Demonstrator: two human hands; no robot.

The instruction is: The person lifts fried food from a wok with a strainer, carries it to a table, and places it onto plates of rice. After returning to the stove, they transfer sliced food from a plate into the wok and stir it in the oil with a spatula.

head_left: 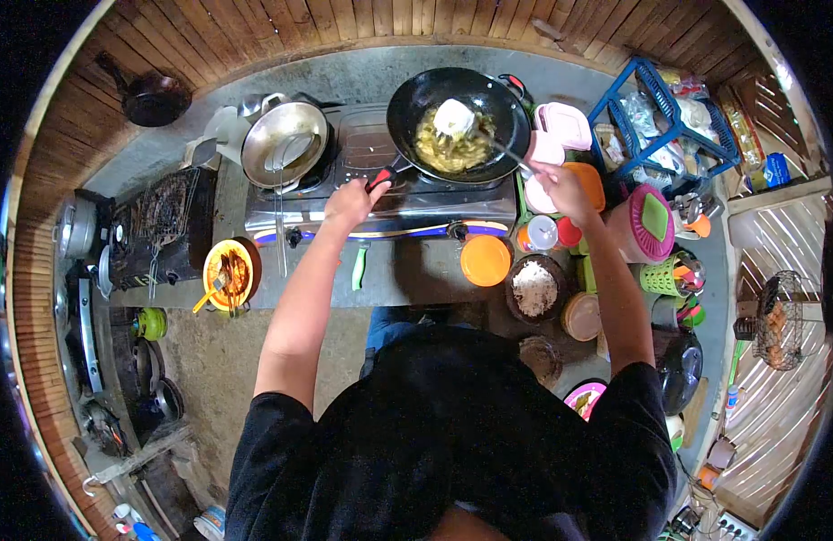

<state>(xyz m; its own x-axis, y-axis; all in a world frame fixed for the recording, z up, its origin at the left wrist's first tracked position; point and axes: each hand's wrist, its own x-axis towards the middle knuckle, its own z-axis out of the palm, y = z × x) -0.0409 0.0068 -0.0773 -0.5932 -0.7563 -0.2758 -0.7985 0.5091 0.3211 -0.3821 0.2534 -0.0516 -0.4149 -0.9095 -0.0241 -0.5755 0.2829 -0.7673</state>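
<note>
My left hand (349, 202) is closed around the red and black handle (380, 178) of a black wok (407, 113) on the right burner. My right hand (566, 191) grips a long-handled spatula (514, 155), whose far end reaches into the wok. Yellowish-brown cooked food (448, 151) covers the wok's bottom. A white lump (454, 118), perhaps rice, sits on top of it near the spatula's end, which is partly hidden.
A metal pan (257, 149) with a wire strainer (288, 155) across it stands on the left burner of the stove (362, 212). A green-handled knife (358, 269), an orange lid (486, 261), a bowl of white powder (535, 287) and a bowl of red food (239, 256) lie nearby.
</note>
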